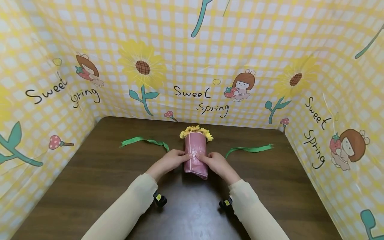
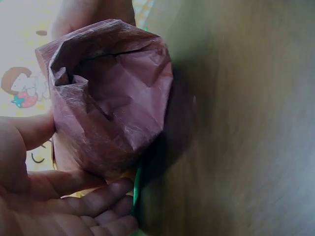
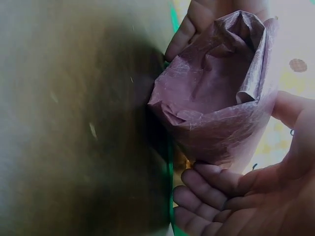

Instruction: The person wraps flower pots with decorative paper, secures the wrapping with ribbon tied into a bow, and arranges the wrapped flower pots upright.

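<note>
Yellow-checked, flower-printed cloth (image 1: 186,63) on three sides; below it, dark wooden table (image 1: 90,186). At the middle of the table, toward its far edge, pink wrapper (image 1: 197,143) rolled into a tube, with yellow flowers (image 1: 192,129) showing at the far end. Gripped from both sides by left hand (image 1: 173,159) and right hand (image 1: 217,163), thumbs on the upper face, remaining fingers bent round the sides and underneath. Resting on the table or held just above it: cannot tell. Out to left and right, green ribbon (image 1: 141,139), loose and slightly twisted; one length passing underneath or two pieces, cannot tell, middle hidden. Apparently done: paper closed round the flowers, pale edge running lengthwise down the upper face. Apparently left: ribbon not yet tied, with no knot or bow in sight. Near end of the wrapper gaping and creased, no stems visible inside.
</note>
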`<state>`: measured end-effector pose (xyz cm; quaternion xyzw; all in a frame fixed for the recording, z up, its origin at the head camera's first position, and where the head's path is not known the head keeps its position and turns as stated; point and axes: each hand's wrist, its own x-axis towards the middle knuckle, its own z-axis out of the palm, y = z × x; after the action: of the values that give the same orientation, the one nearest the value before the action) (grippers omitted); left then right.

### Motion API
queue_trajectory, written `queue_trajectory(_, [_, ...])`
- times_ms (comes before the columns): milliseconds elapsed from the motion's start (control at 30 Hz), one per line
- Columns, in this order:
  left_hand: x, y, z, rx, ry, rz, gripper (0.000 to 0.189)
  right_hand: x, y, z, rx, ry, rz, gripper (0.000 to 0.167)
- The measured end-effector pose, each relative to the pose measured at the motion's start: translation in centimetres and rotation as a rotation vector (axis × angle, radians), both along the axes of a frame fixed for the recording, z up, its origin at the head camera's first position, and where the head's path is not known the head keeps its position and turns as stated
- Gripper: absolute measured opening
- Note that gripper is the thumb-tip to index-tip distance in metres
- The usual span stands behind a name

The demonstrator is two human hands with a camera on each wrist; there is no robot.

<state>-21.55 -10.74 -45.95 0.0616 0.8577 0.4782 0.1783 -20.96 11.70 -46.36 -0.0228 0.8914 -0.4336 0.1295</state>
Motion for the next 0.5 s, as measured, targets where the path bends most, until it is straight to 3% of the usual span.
queue_trajectory(200, [3.0,0.3,-0.3,-0.008,0.027,0.037,0.053,2.5,0.2,0.0,-0.032,-0.032,0.006,0.065])
queue_trajectory(333, [4.3,0.4,-0.2,-0.03,0.051,0.038,0.051,3.8,0.2,0.0,-0.029,-0.029,0.0,0.06])
queue_trajectory(433, [4.9,0.4,-0.1,-0.034,0.065,0.045,0.051,4.5,0.0,-0.1,-0.022,0.027,-0.027,0.061])
queue_trajectory(500, [5.2,0.5,-0.1,-0.024,0.059,0.067,0.05,4.9,-0.3,-0.2,-0.023,0.12,-0.047,0.063])
